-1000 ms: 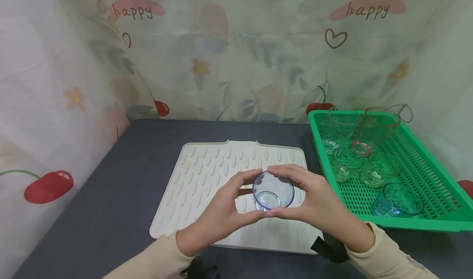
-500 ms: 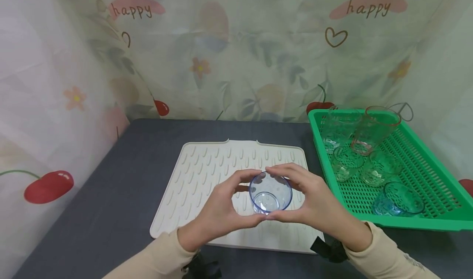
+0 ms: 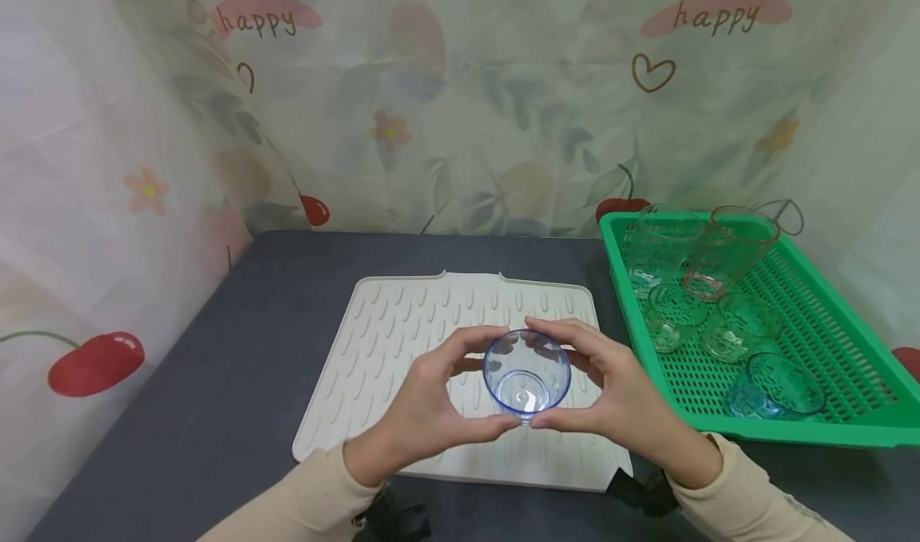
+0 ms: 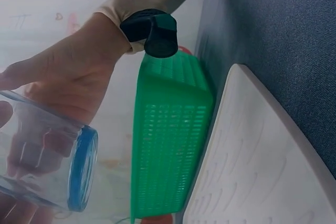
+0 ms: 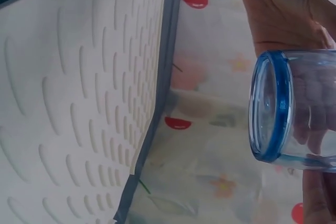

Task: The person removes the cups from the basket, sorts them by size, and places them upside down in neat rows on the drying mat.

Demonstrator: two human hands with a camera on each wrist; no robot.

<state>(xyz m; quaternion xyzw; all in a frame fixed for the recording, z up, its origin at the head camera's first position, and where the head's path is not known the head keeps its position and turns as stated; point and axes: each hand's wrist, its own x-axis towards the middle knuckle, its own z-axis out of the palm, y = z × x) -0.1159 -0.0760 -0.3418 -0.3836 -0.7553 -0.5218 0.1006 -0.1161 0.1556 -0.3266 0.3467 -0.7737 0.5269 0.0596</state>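
A clear bluish drinking glass is held between both hands above the pale ribbed mat. From the left, my left hand grips it with thumb near the front and fingers at the far side. My right hand grips the opposite side in the same way, the two thumbs close together at the front. In the head view the glass's mouth tilts toward me. Both wrist views show its thick blue base, the glass hanging clear of the mat, with fingers visible through its wall.
To the right stands a green perforated basket holding several glasses, among them a blue glass, a pink-rimmed glass and clear ones. The dark table extends left of the mat. Patterned curtains enclose the back and sides.
The glass first shifts slightly left, then a little back to the right, and its mouth turns more toward me. Both hands keep their grip; the basket stays put.
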